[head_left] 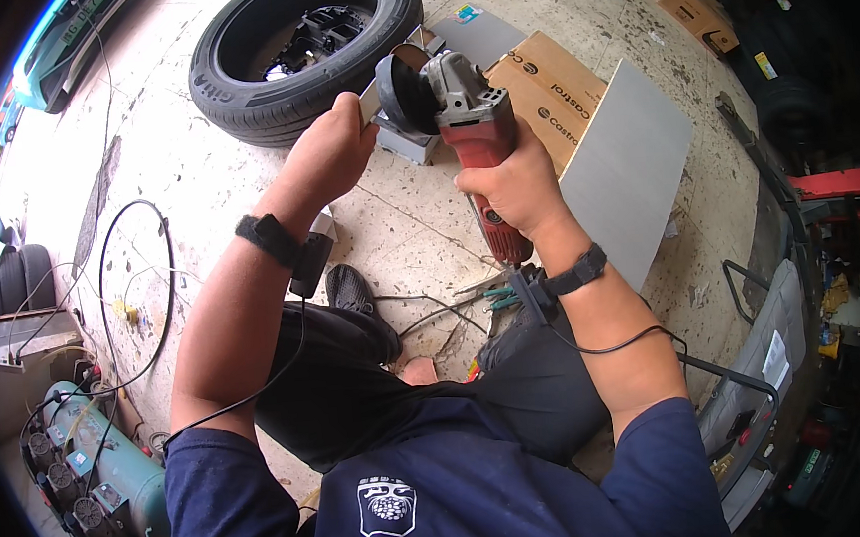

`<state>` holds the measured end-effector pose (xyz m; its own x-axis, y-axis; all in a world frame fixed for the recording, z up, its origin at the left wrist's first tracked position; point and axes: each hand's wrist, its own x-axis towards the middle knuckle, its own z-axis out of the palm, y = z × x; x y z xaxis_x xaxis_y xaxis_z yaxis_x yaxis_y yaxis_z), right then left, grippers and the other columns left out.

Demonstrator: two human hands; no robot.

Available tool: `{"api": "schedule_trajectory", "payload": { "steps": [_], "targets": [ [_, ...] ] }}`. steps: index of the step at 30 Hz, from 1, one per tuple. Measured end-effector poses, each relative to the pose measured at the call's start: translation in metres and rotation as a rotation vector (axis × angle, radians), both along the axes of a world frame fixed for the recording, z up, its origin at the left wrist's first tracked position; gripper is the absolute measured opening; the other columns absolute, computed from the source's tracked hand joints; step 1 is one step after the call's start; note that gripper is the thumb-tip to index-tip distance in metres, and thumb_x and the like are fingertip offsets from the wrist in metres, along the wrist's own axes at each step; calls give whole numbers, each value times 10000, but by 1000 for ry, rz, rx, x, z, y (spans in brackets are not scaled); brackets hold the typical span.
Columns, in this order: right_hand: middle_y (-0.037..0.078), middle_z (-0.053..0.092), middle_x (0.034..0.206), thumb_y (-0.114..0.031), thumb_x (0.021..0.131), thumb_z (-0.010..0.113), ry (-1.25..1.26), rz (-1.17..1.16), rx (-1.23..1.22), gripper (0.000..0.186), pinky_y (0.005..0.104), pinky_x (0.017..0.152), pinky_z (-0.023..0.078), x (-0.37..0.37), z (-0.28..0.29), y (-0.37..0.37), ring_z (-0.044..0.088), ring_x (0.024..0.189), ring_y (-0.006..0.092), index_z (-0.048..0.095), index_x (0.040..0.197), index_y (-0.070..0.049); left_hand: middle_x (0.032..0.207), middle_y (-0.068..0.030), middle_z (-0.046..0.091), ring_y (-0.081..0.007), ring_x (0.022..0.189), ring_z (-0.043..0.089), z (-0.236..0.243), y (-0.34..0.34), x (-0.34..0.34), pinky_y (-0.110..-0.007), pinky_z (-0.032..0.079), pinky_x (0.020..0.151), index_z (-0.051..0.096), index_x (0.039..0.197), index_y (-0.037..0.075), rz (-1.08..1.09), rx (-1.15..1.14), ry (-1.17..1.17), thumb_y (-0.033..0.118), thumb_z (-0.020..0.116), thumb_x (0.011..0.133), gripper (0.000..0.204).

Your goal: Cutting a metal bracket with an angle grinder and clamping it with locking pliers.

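My right hand (516, 188) is wrapped round the red body of an angle grinder (481, 145), whose grey metal head and black round guard point away from me and to the left. My left hand (327, 151) is closed at the guard's left side. Its fingers pinch a flat pale strip (370, 103), which sits close against the guard; whether the two touch I cannot tell. Part of a brown disc (411, 55) shows beyond the guard. Below the tool's head, a small grey metal block (408, 146) rests on the floor.
A tire (270, 120) lies flat ahead, with black parts inside its ring. Cardboard (549, 86) and a grey panel (631, 155) lie at the right. A green air compressor (125, 469) stands at lower left near a looping black cable (170, 287). Green-handled pliers (502, 298) lie by my leg.
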<state>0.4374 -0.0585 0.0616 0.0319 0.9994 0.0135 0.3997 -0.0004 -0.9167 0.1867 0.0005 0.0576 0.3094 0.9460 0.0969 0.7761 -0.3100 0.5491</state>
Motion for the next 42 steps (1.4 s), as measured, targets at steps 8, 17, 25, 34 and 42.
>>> {"api": "schedule_trajectory", "payload": {
  "steps": [8, 17, 25, 34, 42],
  "targets": [
    [131, 744, 1033, -195, 671, 839, 2, -9, -19, 505, 402, 901, 562, 2, -4, 1, 724, 971, 309, 660, 1123, -59, 840, -290, 676, -473, 852, 697, 5, -1, 0, -530, 545, 757, 480, 1030, -44, 24, 5, 47, 180, 657, 1013, 286],
    [97, 714, 973, -131, 672, 830, 50, 16, -14, 474, 370, 796, 555, 0, -4, 2, 692, 861, 242, 645, 1100, -50, 862, -292, 687, -478, 875, 701, 4, -4, 1, -538, 549, 769, 475, 1040, -33, 28, 15, 48, 165, 662, 1004, 274],
    [50, 665, 882, -46, 685, 815, 131, 33, -9, 451, 333, 642, 543, -2, -4, 3, 641, 708, 163, 613, 1088, -37, 875, -297, 691, -488, 872, 702, 2, -13, 9, -545, 552, 772, 465, 1042, -34, 42, 9, 60, 134, 659, 990, 261],
    [119, 731, 1022, -171, 665, 832, 86, 4, -50, 513, 382, 886, 556, -2, -3, 4, 707, 945, 277, 656, 1126, -34, 898, -322, 678, -488, 918, 706, -7, -2, -2, -508, 556, 809, 467, 1096, -54, -16, -21, -168, 125, 651, 960, 290],
    [49, 662, 965, -50, 684, 829, 120, 63, -14, 493, 324, 770, 556, 1, 7, -2, 644, 832, 166, 616, 1128, -28, 906, -256, 709, -365, 775, 742, 18, -7, 2, -449, 583, 694, 446, 1215, -32, 52, -291, -247, 185, 678, 987, 391]
  ]
}}
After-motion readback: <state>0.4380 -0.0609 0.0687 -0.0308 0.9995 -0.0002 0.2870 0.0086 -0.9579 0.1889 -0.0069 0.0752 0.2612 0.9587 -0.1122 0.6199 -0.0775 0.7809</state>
